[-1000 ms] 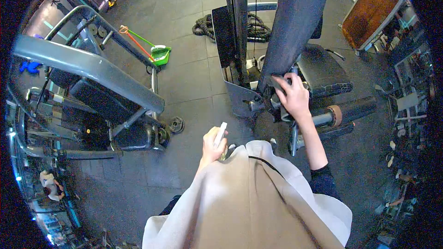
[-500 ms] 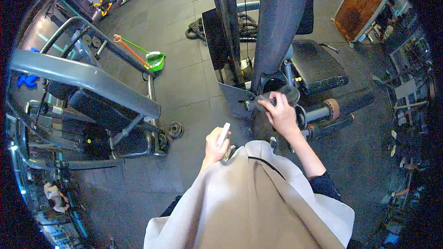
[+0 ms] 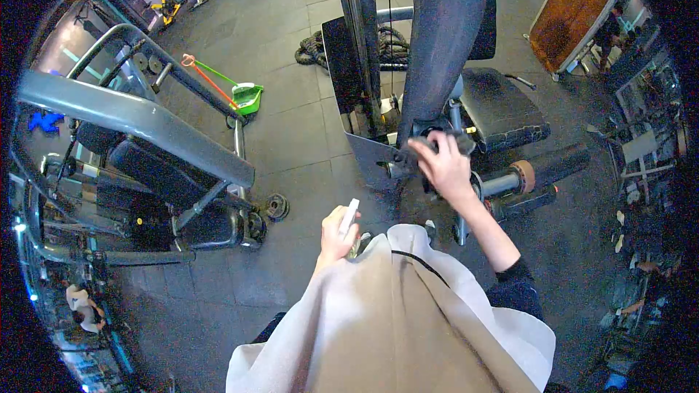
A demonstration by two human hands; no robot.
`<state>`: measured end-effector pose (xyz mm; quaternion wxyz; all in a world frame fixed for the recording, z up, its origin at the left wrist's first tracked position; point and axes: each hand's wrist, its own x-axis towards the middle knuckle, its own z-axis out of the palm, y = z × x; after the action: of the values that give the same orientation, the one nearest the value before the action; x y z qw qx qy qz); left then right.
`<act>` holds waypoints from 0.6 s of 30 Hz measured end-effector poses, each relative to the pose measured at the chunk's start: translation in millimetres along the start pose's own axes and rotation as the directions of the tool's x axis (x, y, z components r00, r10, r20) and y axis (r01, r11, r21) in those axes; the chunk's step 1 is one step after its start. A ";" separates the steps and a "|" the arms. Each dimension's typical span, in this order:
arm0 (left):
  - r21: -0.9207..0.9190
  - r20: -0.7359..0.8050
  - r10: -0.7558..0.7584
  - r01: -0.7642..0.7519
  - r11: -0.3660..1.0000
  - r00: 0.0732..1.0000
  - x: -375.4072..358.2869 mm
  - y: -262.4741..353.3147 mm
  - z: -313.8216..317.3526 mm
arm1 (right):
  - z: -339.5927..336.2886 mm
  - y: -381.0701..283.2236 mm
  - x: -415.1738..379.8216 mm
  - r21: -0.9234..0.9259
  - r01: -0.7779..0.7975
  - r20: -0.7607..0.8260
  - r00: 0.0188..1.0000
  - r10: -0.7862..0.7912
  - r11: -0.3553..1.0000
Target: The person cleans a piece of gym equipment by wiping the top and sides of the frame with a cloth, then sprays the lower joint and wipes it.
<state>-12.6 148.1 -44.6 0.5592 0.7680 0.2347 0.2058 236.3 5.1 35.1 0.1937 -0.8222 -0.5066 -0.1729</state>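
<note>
My left hand [image 3: 338,236] is wrapped round a spray bottle with a white top [image 3: 349,215], low in front of my body. My right hand [image 3: 445,165] presses a dark cloth [image 3: 459,143] against the round joint at the foot of the machine's thick dark column [image 3: 443,36]. Part of the cloth is hidden under my fingers. Just right of that hand are a padded seat [image 3: 502,110] and a metal bar with a tan ring [image 3: 522,177].
A second machine with a grey frame [image 3: 131,120] stands at the left, with a weight plate [image 3: 277,207] on the floor beside it. Farther off are a green dustpan [image 3: 247,98], a coiled rope [image 3: 312,51] and a brown board [image 3: 575,14]. People show at the far edges.
My right hand has shifted slightly up with the cloth, and the fingers have changed their angle. My left hand with the bottle has moved a little left and down.
</note>
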 end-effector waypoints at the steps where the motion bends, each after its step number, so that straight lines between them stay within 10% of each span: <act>1: -0.011 0.000 -0.004 0.004 1.000 1.000 -0.7 1.2 1.0 | 1.6 6.4 7.4 0.015 -0.032 -0.063 0.997 0.033 0.999; 7: 0.073 -0.005 0.055 -0.054 0.996 0.998 3.6 -17.8 1.8 | 12.9 4.6 22.4 0.043 -0.224 -0.122 0.966 0.228 0.974; 18: 0.024 0.022 0.041 -0.041 0.999 0.999 5.8 -0.8 2.4 | -2.3 -2.4 -22.7 0.016 0.162 0.142 0.976 -0.163 0.987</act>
<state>-6.6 149.9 -45.7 0.5479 0.7817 0.2155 0.2060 224.2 -12.4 26.6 0.1438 -0.7879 -0.5850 -0.1277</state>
